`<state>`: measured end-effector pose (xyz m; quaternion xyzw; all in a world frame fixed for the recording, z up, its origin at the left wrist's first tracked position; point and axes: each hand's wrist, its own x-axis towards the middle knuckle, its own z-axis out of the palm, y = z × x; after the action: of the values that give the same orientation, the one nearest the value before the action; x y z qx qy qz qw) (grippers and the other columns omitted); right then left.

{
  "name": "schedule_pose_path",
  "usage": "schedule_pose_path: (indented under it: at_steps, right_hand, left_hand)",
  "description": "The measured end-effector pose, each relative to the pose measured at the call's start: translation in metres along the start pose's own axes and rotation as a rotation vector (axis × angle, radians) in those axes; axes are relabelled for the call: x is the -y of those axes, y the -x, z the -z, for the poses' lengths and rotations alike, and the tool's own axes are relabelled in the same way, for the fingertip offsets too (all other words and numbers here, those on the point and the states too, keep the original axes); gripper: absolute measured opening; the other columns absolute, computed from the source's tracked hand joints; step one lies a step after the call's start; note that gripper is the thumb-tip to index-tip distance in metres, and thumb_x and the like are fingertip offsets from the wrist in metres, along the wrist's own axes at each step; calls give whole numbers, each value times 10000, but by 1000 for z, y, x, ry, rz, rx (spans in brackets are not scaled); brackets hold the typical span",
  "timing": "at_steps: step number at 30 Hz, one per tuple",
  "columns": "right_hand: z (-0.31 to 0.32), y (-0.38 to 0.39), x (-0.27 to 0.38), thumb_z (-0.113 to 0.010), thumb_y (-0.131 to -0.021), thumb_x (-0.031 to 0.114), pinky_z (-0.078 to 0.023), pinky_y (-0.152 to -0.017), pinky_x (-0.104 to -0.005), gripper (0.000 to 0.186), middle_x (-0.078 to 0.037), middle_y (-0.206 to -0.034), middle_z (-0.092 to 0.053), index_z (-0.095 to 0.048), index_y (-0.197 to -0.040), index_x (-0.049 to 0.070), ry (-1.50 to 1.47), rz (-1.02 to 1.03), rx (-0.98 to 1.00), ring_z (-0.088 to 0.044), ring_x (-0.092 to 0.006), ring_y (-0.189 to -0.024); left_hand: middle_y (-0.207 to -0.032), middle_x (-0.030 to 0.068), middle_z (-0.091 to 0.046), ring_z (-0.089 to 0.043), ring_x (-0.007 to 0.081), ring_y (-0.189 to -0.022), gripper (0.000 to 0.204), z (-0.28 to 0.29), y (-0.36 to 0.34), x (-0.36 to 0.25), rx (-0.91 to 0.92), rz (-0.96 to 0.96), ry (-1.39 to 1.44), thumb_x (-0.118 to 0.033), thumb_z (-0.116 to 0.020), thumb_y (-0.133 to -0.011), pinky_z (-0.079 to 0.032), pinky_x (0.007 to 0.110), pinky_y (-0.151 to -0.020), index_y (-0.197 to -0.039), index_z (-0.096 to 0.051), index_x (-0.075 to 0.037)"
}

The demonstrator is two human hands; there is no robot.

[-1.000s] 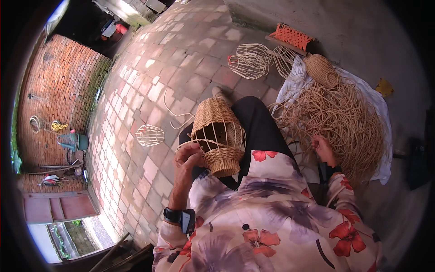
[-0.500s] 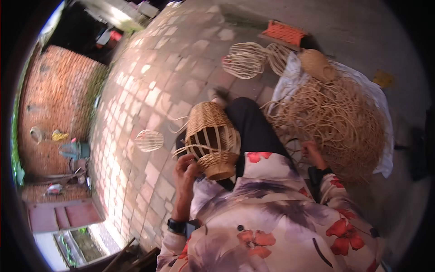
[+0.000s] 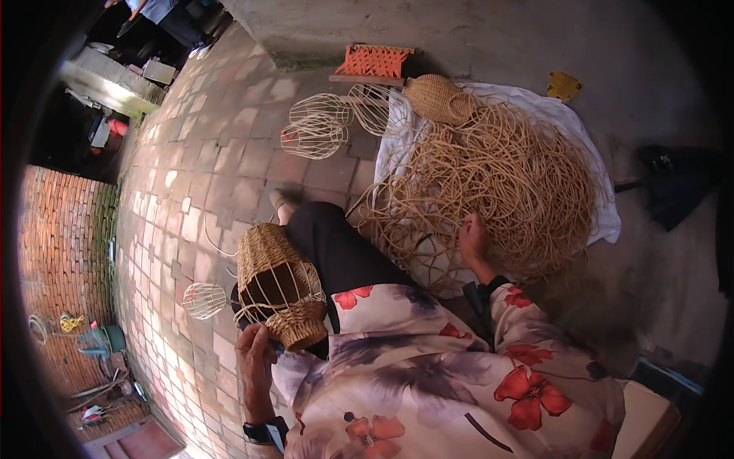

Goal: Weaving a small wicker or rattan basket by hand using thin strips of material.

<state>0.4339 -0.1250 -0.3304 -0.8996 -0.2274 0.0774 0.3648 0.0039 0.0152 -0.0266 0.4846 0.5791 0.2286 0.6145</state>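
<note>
A half-woven basket rests on my lap at the left, its rounded woven base pointing away and its narrow woven neck toward me. Bare pale ribs span an open gap around its middle. My left hand is closed at the neck's left side, gripping the basket where a loose strand comes off. Out to the right, my right hand has its fingers curled together at the near edge of a big tangled heap of tan straw cord. Whatever lies between those fingers is too small to make out.
A white cloth lies under the cord. Beyond are a finished woven basket, bare rib frames and an orange-webbed stool. Another small frame lies on the paving left. A black umbrella-like thing is at right. A person stands far left.
The view has swung right, so things appear farther left. My right hand is now higher against the cord heap. My left hand keeps its place at the basket's neck.
</note>
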Motion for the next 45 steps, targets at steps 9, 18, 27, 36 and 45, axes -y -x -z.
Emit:
schedule_pose_path:
  at_steps: [9, 18, 27, 36, 45]
  right_hand:
    - [-57, -6, 25, -671, -820, 237, -514, -566, -374, 224, -116, -798, -638, -589, -910, 49, -257, -253, 787, -634, -228, -654]
    - [165, -121, 169, -582, -911, 321, -428, -397, -210, 275, -50, -690, -609, -593, -960, 51, -1059, 3, 189, -541, -78, -490]
    - [229, -81, 296, -450, -979, 292, -437, -626, -244, 277, -23, -742, -596, -621, -975, 74, -424, 858, -117, -544, -113, -702]
    - [150, 95, 372, -625, -886, 213, -450, -569, -400, 188, -149, -696, -570, -571, -847, 36, -550, 1268, 979, -589, -375, -669]
    - [115, 90, 338, -595, -941, 262, -467, -681, -227, 311, -22, -901, -625, -620, -1134, 20, -478, 831, 1719, -530, -66, -756]
  left_hand:
    - [-746, 24, -616, -591, 89, -552, 120, -9, -4, 4, 26, -75, 183, -185, -563, -949, -501, 207, -509, -981, -569, -69]
    - [-721, 34, -612, -595, 99, -513, 142, -24, -30, 4, 25, -134, -208, -153, -604, -907, -494, 218, -458, -932, -631, -16]
    - [-711, 80, -650, -621, 155, -542, 157, -26, -28, -5, 29, -388, -485, -119, -637, -851, -492, 271, -506, -949, -654, 2]
    - [-887, 39, -612, -586, 102, -762, 333, -45, 31, -70, 396, -581, -62, -236, -570, -953, -493, 223, -679, -1179, -559, 9]
    - [-670, -3, -548, -522, 73, -576, 211, 28, 38, -43, 118, -507, 410, -243, -546, -961, -428, 218, -529, -884, -578, -49]
